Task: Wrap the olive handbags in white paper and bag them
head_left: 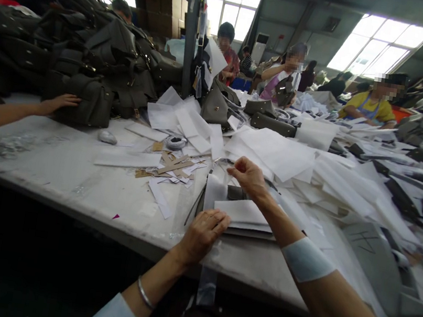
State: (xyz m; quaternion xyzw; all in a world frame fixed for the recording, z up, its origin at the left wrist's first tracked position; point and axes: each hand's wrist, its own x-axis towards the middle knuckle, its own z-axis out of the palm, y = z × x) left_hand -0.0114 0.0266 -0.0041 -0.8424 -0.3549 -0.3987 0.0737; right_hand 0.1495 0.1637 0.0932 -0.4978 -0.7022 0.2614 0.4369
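Note:
In front of me at the table's edge lies a dark grey bag (237, 193), largely covered by white sheets (243, 212). My left hand (203, 235) has its fingers curled over the bag's near left corner, against the white sheet. Above the far side of the bag, my right hand (249, 178) is closed in a pinch. Close to those fingertips shows a thin dark-grey strap or cord, and what they hold is too small to make out. A loose strap (193, 204) hangs along the bag's left side.
Paper and cardboard scraps (172, 168) and a coiled pale cord (175, 143) lie to the left. White sheets (276, 149) are heaped behind and to the right. At far left, a co-worker's hand (63, 102) touches a pile of dark bags (101, 68). Other people work beyond.

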